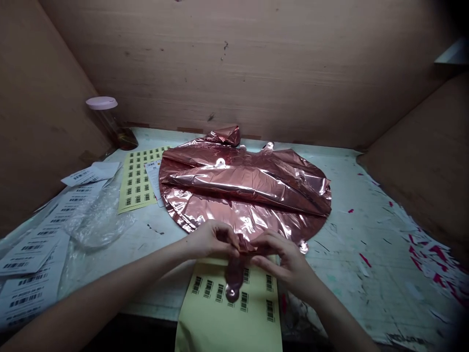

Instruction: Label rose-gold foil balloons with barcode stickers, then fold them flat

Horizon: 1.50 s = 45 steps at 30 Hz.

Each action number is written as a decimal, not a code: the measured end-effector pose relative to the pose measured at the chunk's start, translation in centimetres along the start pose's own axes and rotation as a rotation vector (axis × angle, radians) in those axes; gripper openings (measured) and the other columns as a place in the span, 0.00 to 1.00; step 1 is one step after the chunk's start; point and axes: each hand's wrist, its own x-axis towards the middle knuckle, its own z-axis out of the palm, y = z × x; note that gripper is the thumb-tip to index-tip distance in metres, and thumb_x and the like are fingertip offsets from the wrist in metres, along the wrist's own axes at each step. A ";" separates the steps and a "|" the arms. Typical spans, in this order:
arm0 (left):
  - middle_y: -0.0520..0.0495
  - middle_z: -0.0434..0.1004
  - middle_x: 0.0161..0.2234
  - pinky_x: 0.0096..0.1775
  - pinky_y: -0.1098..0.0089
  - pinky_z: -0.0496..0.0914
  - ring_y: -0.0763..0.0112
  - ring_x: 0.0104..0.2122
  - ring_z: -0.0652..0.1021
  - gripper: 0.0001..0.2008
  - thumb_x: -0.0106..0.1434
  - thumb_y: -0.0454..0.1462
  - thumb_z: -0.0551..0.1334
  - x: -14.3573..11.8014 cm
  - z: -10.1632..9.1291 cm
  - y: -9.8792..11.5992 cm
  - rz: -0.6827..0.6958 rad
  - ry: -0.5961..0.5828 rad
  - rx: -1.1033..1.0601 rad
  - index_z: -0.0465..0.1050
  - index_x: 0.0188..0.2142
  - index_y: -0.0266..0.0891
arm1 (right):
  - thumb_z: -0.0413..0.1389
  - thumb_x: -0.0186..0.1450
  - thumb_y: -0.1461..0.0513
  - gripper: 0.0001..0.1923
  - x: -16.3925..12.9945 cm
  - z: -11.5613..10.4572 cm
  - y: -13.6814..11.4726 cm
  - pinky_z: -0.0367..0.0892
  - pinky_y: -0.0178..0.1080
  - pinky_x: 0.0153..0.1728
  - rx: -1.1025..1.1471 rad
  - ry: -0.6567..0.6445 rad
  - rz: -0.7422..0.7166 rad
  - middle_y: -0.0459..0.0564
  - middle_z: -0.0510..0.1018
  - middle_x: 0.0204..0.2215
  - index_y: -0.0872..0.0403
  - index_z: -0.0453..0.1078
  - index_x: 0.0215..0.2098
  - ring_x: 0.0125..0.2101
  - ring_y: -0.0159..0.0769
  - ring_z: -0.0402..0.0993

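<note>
Both hands pinch near edge of foil balloon (242, 190), flat on table (366, 234): left hand (210, 239) and right hand (284, 256) closed narrow beside neck, likely steadying it. Neck hangs over label sheet (230, 313). Bottle (110, 122) stands far left.

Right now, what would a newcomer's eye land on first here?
The shiny rose-gold foil balloon, deflated and crumpled, spread across the middle of the scuffed white table. At its near edge, the left hand and right hand pinch its narrow tail above a yellow sheet of barcode stickers. A clear pink-lidded bottle stands far left.
</note>
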 end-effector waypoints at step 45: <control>0.39 0.77 0.51 0.56 0.54 0.71 0.54 0.56 0.71 0.14 0.66 0.38 0.62 -6.4 5.4 -2.1 0.741 0.115 1.128 0.73 0.49 0.35 | 0.51 0.71 0.61 0.07 -4.3 -0.5 5.0 0.60 0.46 0.40 -0.528 -0.106 -0.100 0.50 0.69 0.36 0.48 0.71 0.37 0.39 0.41 0.64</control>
